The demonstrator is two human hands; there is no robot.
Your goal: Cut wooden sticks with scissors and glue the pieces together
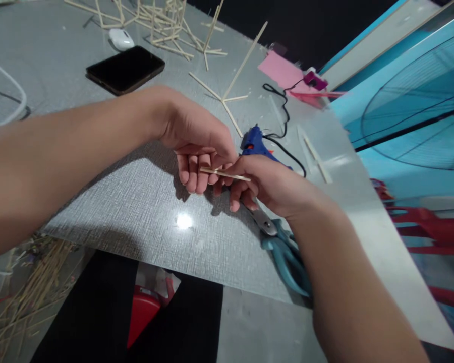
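Observation:
A short, thin wooden stick [230, 175] is held between my two hands, above the table's front part. My left hand [204, 138] is closed on it near the middle, with its other fingers curled below. My right hand [267, 184] pinches the stick towards its right end; the fingertips of both hands meet and partly hide each other. Scissors with teal handles [289, 264] lie under my right hand and wrist, their blades mostly covered. Just behind that hand is a blue glue gun [256, 141], its lower part hidden.
Glued stick frames [166, 25] stand at the back, and a branched stick piece [223, 98] is nearer. A phone [125, 69] and white earbud case [121, 39] lie left. Pink paper [282, 70], a black cable [286, 113] and a fan [419, 101] are right. Loose sticks [34, 282] cover the floor.

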